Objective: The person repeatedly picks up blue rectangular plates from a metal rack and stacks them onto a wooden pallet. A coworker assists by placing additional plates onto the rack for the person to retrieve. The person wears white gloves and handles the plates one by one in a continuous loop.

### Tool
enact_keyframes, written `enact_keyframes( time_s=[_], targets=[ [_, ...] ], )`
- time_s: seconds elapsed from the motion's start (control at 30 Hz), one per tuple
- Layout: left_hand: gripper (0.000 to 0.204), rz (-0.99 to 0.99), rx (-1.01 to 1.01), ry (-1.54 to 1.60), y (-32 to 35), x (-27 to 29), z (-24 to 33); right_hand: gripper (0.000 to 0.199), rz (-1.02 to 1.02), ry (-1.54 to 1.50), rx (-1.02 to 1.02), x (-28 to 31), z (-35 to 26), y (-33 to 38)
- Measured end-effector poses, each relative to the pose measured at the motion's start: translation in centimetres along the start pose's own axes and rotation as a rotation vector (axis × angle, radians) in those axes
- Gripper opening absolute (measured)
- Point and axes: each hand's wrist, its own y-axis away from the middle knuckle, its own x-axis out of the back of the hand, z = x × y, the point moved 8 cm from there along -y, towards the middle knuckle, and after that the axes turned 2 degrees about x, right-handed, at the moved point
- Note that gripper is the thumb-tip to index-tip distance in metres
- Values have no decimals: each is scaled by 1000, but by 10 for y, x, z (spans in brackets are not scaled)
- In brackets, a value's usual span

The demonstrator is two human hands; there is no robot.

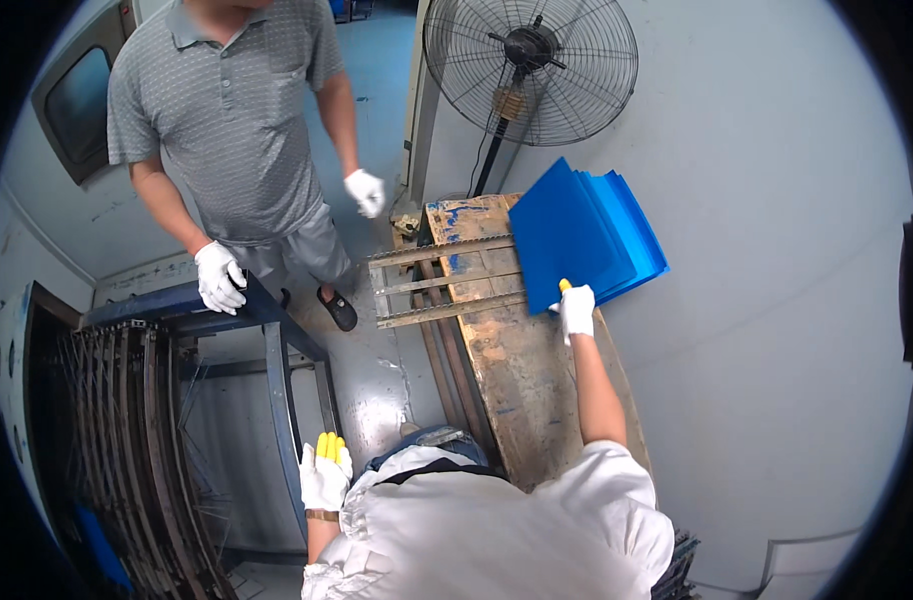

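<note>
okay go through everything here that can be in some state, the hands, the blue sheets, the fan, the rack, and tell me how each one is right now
right hand: gloved, gripping the edge of the blue sheets.
blue sheets: fanned stack, lying on the wooden board's far end.
left hand: gloved, empty, raised beside the blue frame.
blue frame: upright, a co-worker's gloved hand resting on it.
fan: standing; spinning or not, cannot tell.
wooden board: worn, paint-stained.
</note>
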Motion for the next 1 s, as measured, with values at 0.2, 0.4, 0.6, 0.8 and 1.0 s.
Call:
enact_keyframes(
  time_s=[0.2,0.4,0.6,0.8,1.0],
  targets=[
    [35,-6,-34,10,-7,-3,-4,29,-81,525,158,1,42,-83],
    [34,20,3,27,-8,-8,-10,29,-44,178,-79,12,88,-91],
    [35,103,0,46,-7,2,-10,18,-470,1400,661,-21,82,-70],
    [29,56,-44,37,0,33,6,15,-551,62,-665,-27,221,-64],
    [18,70,-150,-7,17,77,30,15,-1119,276,-301,-174,130,56]
  ],
)
